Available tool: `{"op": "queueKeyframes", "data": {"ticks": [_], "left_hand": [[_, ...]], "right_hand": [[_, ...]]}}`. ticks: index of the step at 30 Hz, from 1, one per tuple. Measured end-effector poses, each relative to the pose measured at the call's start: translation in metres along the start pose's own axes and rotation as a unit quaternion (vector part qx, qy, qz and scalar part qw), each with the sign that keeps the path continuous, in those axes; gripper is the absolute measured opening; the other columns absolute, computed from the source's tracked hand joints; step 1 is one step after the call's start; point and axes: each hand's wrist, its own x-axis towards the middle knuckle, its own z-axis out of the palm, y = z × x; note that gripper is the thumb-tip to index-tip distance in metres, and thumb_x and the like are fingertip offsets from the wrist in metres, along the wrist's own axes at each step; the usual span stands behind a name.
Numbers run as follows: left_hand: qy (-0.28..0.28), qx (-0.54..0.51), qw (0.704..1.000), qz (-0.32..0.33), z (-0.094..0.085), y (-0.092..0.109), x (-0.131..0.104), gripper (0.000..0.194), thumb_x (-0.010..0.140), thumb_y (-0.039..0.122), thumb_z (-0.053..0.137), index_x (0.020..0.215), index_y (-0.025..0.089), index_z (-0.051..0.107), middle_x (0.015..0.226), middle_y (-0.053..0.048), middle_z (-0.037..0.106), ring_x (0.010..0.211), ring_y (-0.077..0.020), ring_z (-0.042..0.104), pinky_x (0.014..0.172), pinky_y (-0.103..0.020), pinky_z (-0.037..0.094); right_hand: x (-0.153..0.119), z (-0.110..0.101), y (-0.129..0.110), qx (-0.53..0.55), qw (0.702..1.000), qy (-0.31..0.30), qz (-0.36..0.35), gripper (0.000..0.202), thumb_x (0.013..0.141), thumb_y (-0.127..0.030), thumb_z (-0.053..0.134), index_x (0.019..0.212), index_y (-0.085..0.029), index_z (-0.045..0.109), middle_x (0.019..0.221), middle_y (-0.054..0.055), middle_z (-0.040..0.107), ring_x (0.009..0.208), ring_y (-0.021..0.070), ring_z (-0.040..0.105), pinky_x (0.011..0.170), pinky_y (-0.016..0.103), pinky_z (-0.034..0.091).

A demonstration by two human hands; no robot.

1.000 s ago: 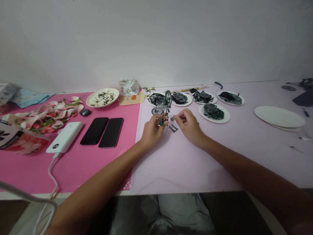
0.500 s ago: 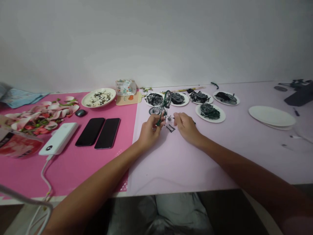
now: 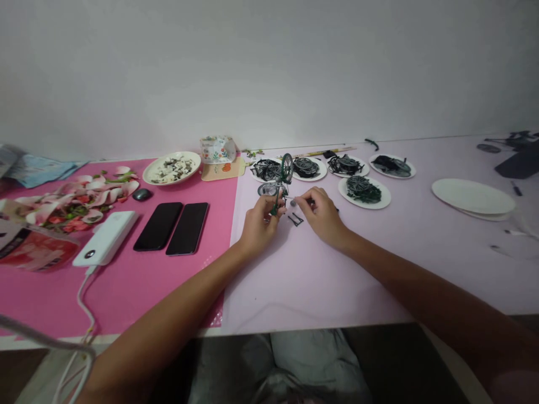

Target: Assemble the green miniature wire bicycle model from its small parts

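Green toy bike [image 3: 287, 170] above the lilac table [image 3: 295, 280], pinched by the left hand [image 3: 257, 223]; the right hand [image 3: 323, 217] pinches a thin rod [image 3: 290, 197], which might slip if the bike twists.

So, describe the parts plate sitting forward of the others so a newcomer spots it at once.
Start at the tabletop's lilac side. Just beyond and right of the right hand sits a white plate heaped with grey spoked wheels and dark green pieces. Unlike the four parts plates lined up near the wall, it stands forward.
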Motion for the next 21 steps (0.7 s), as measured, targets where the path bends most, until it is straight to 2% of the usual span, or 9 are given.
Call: {"op": "queueKeyframes", "data": {"ticks": [4,9,13,15,17,21], "left_hand": [[-0.002,0.005,1.0,-0.009,0.0,0.0,0.0,0.017,0.099,0.03,0.066,0.113,0.021,0.061,0.119,-0.013,0.081,0.1,-0.0208,0.08,0.073,-0.028,0.06],[-0.001,0.014,1.0,-0.012,-0.001,0.002,0.0,0.017,0.099,0.03,0.067,0.113,0.022,0.062,0.118,-0.011,0.082,0.098,-0.0198,0.08,0.074,-0.027,0.06],[-0.003,0.017,1.0,-0.015,0.0,0.003,-0.001,0.016,0.1,0.031,0.067,0.111,0.022,0.061,0.117,-0.011,0.082,0.099,-0.0203,0.08,0.074,-0.027,0.059],[-0.005,0.015,1.0,-0.014,0.0,0.003,-0.001,0.016,0.1,0.032,0.067,0.111,0.022,0.061,0.116,-0.011,0.082,0.099,-0.0211,0.08,0.073,-0.027,0.059],[-0.006,0.014,1.0,-0.009,-0.001,0.003,-0.001,0.017,0.1,0.033,0.066,0.112,0.022,0.061,0.117,-0.012,0.082,0.1,-0.0218,0.08,0.073,-0.028,0.059],[0.001,0.016,1.0,-0.006,-0.001,0.002,-0.001,0.017,0.101,0.033,0.066,0.113,0.021,0.06,0.118,-0.013,0.082,0.1,-0.0221,0.08,0.074,-0.029,0.06]], "right_hand": [[0.0,0.003,0.006,0.032,0.999,0.007,-0.007,0.018,0.099,-0.043,0.065,0.091,-0.028,0.059,0.098,0.007,0.065,0.098,0.0259,0.06,0.084,0.042,0.053],[-0.002,0.002,0.005,0.061,0.998,-0.006,0.009,0.025,0.102,-0.052,0.062,0.099,-0.027,0.058,0.103,0.006,0.066,0.099,0.025,0.062,0.087,0.042,0.054],[-0.005,0.0,0.0,0.093,0.994,-0.031,0.05,0.028,0.11,-0.053,0.042,0.111,-0.028,0.055,0.081,-0.001,0.055,0.071,0.0197,0.054,0.07,0.037,0.047],[-0.006,0.0,-0.002,0.11,0.992,-0.032,0.056,0.025,0.11,-0.051,0.041,0.115,-0.029,0.051,0.074,-0.005,0.047,0.062,0.0181,0.047,0.066,0.036,0.044],[-0.006,0.001,-0.004,0.111,0.993,-0.019,0.046,0.021,0.108,-0.048,0.046,0.118,-0.029,0.049,0.076,-0.005,0.048,0.064,0.0182,0.049,0.069,0.037,0.046],[-0.004,0.003,-0.004,0.099,0.995,0.002,0.008,0.021,0.103,-0.04,0.055,0.119,-0.029,0.048,0.091,0.0,0.055,0.086,0.0206,0.059,0.085,0.039,0.052]]}}
